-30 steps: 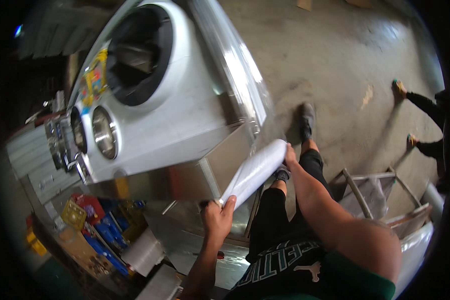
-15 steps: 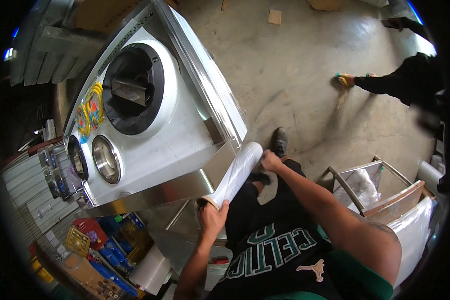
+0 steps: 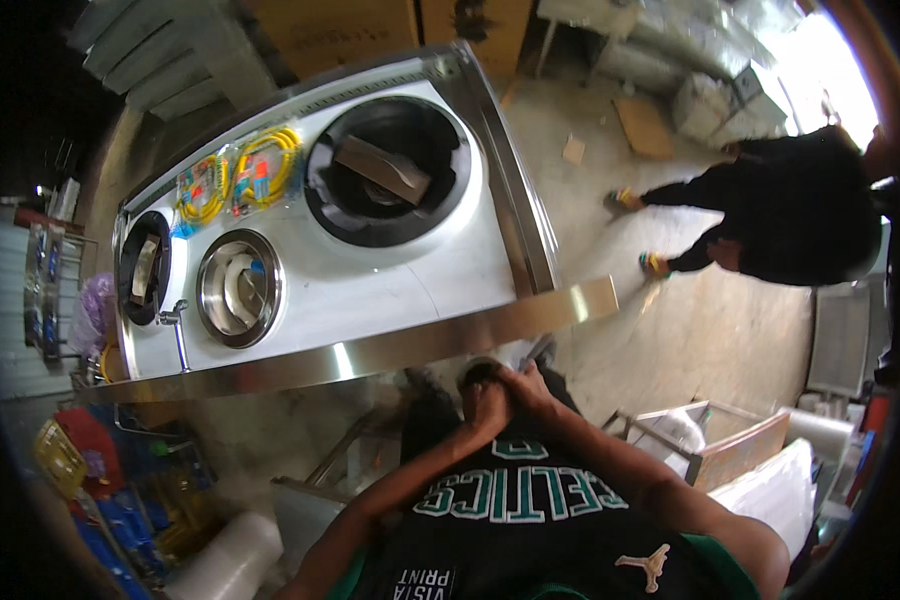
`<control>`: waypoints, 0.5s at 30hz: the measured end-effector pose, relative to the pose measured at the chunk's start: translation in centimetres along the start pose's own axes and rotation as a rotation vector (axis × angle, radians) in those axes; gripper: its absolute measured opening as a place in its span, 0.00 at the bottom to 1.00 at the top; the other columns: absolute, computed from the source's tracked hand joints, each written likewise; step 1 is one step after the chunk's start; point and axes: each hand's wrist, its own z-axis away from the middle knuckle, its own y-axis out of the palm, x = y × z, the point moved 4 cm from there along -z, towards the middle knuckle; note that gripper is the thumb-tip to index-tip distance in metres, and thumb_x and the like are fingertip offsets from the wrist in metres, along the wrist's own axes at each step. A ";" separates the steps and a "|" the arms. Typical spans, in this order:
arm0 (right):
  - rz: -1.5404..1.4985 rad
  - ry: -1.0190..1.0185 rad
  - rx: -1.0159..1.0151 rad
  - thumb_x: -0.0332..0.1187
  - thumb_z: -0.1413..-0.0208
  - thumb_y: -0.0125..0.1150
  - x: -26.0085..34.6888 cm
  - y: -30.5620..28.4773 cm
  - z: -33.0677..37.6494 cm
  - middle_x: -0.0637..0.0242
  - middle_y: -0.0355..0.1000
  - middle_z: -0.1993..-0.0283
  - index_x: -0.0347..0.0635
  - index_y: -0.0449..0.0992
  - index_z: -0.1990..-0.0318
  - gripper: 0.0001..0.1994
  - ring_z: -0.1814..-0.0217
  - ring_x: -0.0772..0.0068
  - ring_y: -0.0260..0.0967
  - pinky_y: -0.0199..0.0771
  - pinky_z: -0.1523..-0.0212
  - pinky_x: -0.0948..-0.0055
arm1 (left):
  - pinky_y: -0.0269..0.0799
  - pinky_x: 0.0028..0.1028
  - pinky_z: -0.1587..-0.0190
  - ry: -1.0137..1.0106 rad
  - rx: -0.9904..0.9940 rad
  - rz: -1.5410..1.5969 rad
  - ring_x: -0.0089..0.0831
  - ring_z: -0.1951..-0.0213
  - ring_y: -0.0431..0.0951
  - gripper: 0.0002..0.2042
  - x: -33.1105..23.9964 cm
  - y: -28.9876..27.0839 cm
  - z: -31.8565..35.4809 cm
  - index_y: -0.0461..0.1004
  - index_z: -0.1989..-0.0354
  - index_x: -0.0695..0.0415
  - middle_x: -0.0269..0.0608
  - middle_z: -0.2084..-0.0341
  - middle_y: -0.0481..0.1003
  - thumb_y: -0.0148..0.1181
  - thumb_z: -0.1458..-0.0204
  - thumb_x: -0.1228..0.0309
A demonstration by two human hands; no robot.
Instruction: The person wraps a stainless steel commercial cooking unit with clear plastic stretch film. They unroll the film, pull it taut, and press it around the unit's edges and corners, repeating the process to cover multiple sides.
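Both hands are close together in front of my body, below the front edge of a steel cooking range [image 3: 450, 352]. My left hand [image 3: 486, 408] is closed around the near end of a roll of clear plastic film [image 3: 513, 353]; its dark hollow core faces up. My right hand [image 3: 532, 388] is closed against the roll's other side, its fingers partly hidden. On the range's white top are two black burner rings [image 3: 335, 215] [image 3: 130, 270], a round steel bowl [image 3: 206, 290], a small tap [image 3: 181, 340] and bagged yellow hoses [image 3: 270, 165].
Another person [image 3: 770, 215] in dark clothes stands to the right. A metal frame [image 3: 730, 425] with plastic wrapping is at lower right. Blue and yellow bins [image 3: 60, 455] and a large film roll [image 3: 230, 560] are at lower left. Cardboard boxes [image 3: 335, 35] stand behind the range.
The film roll, earlier stretched out along the range's corner, is now held closer to my body, seen nearly end-on. My hands have come together. The view has turned, and the other person shows more fully.
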 end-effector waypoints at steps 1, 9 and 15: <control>0.018 -0.009 0.042 0.42 0.50 0.75 0.5 0.5 -0.1 0.39 0.72 0.42 0.19 0.57 0.37 0.43 0.44 0.54 0.76 0.80 0.49 0.63 | 0.78 0.46 0.53 -0.018 -0.006 0.064 0.49 0.57 0.83 0.14 0.3 -0.3 0.3 0.82 0.57 0.56 0.53 0.61 0.82 0.64 0.48 0.62; 0.673 -0.155 0.013 0.47 0.46 0.72 2.8 -1.7 2.4 0.43 0.74 0.41 0.30 0.68 0.36 0.36 0.36 0.52 0.70 0.67 0.34 0.61 | 0.75 0.52 0.49 0.221 0.169 0.252 0.55 0.59 0.82 0.23 -1.5 -0.5 3.2 0.82 0.60 0.65 0.57 0.64 0.82 0.59 0.44 0.52; 1.255 -0.440 0.134 0.36 0.45 0.68 3.0 -5.0 0.3 0.44 0.78 0.48 0.31 0.74 0.45 0.24 0.46 0.55 0.78 0.78 0.49 0.62 | 0.77 0.45 0.55 0.276 0.079 0.837 0.46 0.65 0.84 0.19 -1.4 -3.2 6.7 0.83 0.64 0.57 0.50 0.68 0.83 0.56 0.40 0.53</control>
